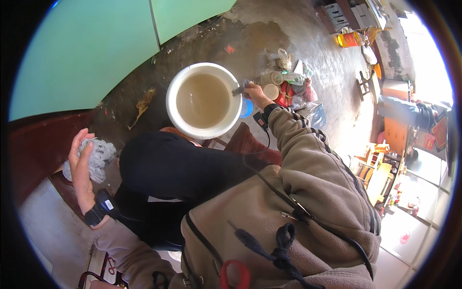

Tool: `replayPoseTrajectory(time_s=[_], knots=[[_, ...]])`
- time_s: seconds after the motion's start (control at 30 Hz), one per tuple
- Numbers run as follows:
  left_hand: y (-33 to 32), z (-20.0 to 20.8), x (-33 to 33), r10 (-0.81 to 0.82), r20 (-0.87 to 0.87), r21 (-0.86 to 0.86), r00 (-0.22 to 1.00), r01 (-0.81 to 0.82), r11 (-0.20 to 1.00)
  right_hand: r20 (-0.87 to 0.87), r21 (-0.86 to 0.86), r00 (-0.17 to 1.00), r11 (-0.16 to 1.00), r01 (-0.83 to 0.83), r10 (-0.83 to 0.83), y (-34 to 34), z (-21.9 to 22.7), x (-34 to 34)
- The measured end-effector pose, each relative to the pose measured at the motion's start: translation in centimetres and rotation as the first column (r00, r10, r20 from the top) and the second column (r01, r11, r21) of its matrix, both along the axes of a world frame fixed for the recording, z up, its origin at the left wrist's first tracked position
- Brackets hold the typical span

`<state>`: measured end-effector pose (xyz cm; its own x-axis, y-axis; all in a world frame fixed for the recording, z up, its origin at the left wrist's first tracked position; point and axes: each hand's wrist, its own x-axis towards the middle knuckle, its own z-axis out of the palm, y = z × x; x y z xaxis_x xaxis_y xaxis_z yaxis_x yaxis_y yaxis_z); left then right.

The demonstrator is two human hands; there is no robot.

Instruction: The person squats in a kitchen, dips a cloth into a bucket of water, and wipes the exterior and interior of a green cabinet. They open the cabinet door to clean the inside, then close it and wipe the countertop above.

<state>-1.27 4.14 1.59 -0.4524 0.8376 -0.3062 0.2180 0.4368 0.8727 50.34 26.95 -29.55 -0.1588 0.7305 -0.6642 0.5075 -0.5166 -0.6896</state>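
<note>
A white basin (171,101) of cloudy brown water stands on the floor in front of my knees. At its right rim, my right hand (260,96) pinches a small dark grey scrap of cloth or scouring pad (239,90), which touches the rim. Off to the left, my left hand (83,166) is open with its fingers stretched up. Close behind that hand is a bundle of pale grey stringy cloth, like a mop head (102,161). Whether the palm touches it, I cannot tell.
Green cabinet panels (91,53) run along the far left. Bags, tubs and red packaging (285,94) crowd the floor right of the basin, near a blue container (246,108). A small broom-like brush (143,103) lies left of it. A low wooden stool (364,85) stands far right.
</note>
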Motion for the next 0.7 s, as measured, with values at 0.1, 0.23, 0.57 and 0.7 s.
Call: replayPoseTrajectory(time_s=[0.1, 0.23, 0.57, 0.7], knots=[[-0.1, -0.1, 0.0, 0.014, 0.042, 0.008, 0.999, -0.014, 1.000, -0.096, 0.079, 0.993, 0.995, -0.065, 0.072, -0.2, -1.1, 0.5], [0.0, 0.1, 0.1, -0.007, 0.008, 0.012, 1.000, 0.007, 1.000, -0.079, -0.205, 0.949, 0.936, 0.285, -0.306, -0.5, -0.3, -0.2], [0.2, 0.3, 0.6, 0.040, 0.018, -0.035, 0.999, -0.039, 0.999, -0.093, -0.187, 0.962, 0.953, 0.236, -0.257, -0.2, 1.3, -0.7], [0.5, 0.7, 0.9, 0.019, -0.015, -0.027, 1.000, -0.020, 0.999, -0.129, -0.185, 0.949, 0.948, 0.261, -0.286, -0.4, 1.5, -0.6]])
